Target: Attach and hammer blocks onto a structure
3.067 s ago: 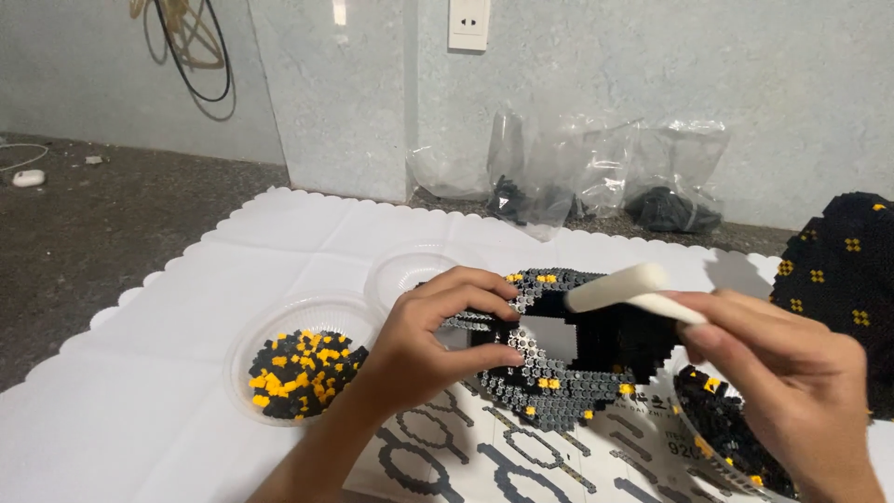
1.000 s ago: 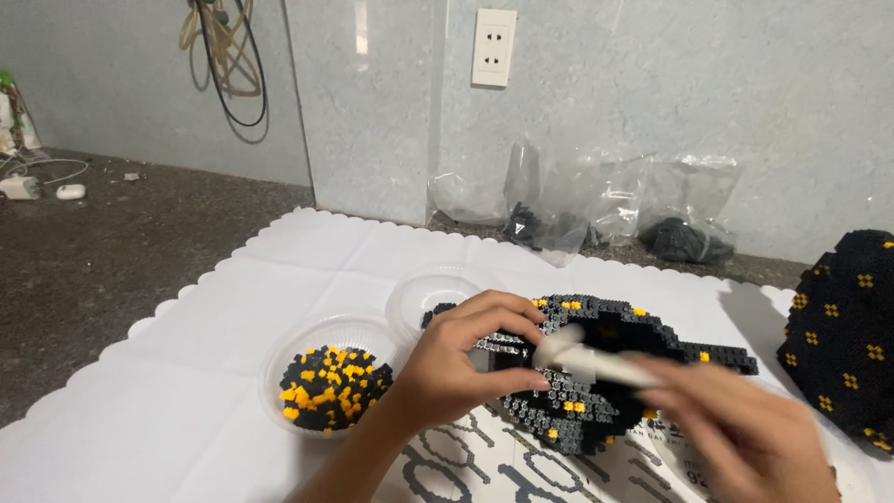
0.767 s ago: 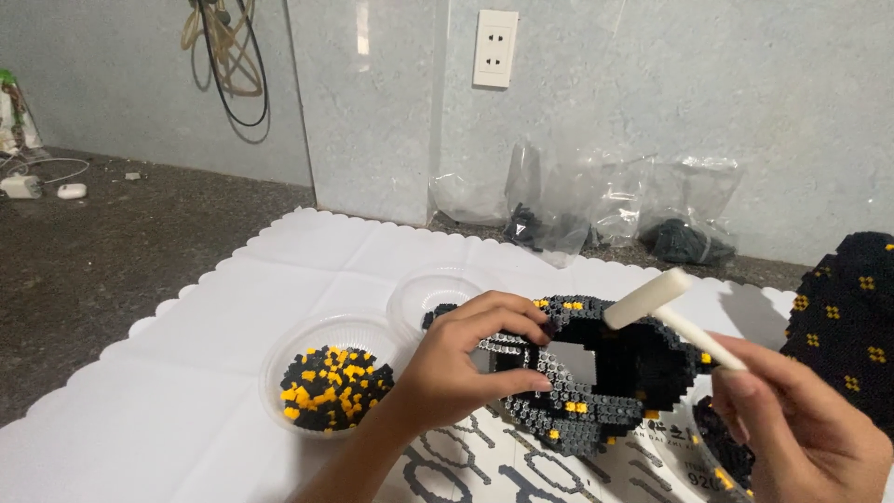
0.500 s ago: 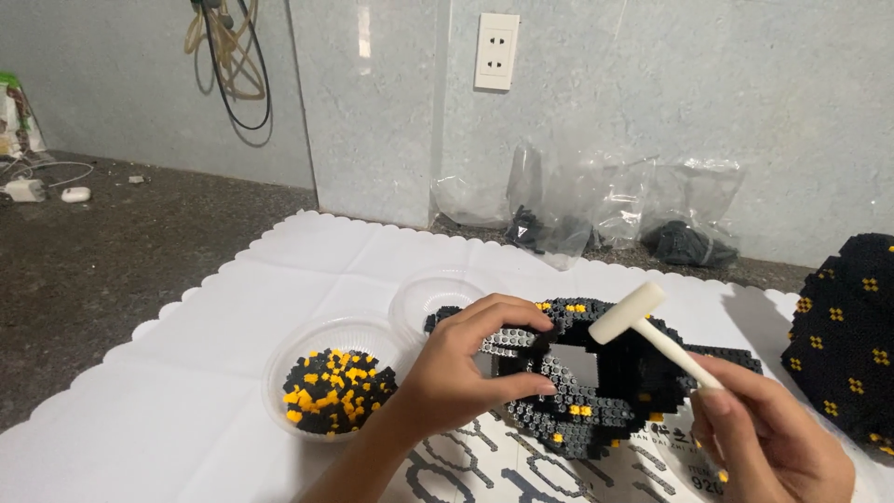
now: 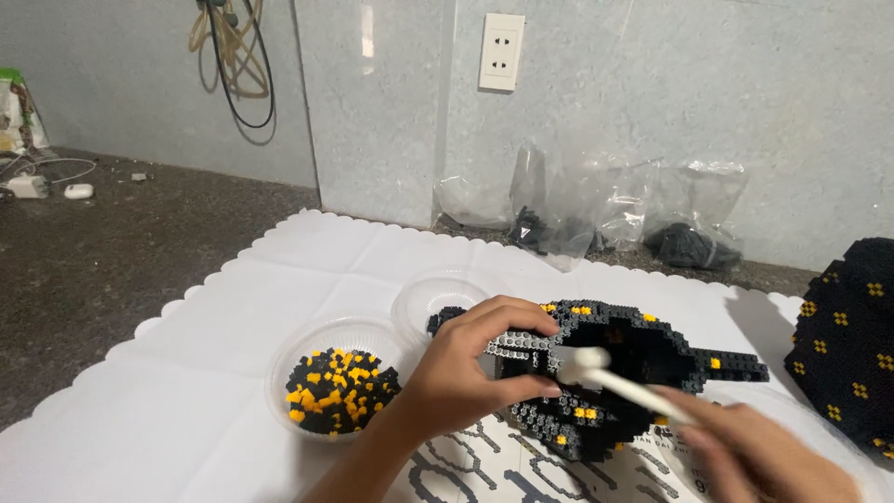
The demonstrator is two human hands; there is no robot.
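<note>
The left hand (image 5: 470,368) is closed around the left rim of a black brick-built model (image 5: 615,373), thumb below and fingers curled over the top edge where a grey strip of bricks runs. The model is a hollow, ring-shaped piece dotted with yellow studs; it sits on a printed instruction sheet (image 5: 484,461) at about 5 o'clock of the view, on the white scalloped mat (image 5: 186,410) that covers the counter (image 5: 121,233). From the left hand the bulk of the model lies at 3 o'clock, touching the palm side.

The right hand (image 5: 764,456), blurred at the lower right corner, grips the handle of a small white mallet (image 5: 605,377); its head lies over the model's open middle, just beside the left fingertips at their 3 o'clock. Whether the head touches the bricks cannot be told.

At 9 o'clock of the left hand stands a clear plastic dish (image 5: 279,373) filled with loose black and yellow bricks (image 5: 335,391); a second clear dish (image 5: 438,298) sits at 12 o'clock of the hand. Clear bags (image 5: 596,210) with dark pieces lean against the wall at the back. A second black, yellow-dotted model (image 5: 847,345) stands at the right edge.
</note>
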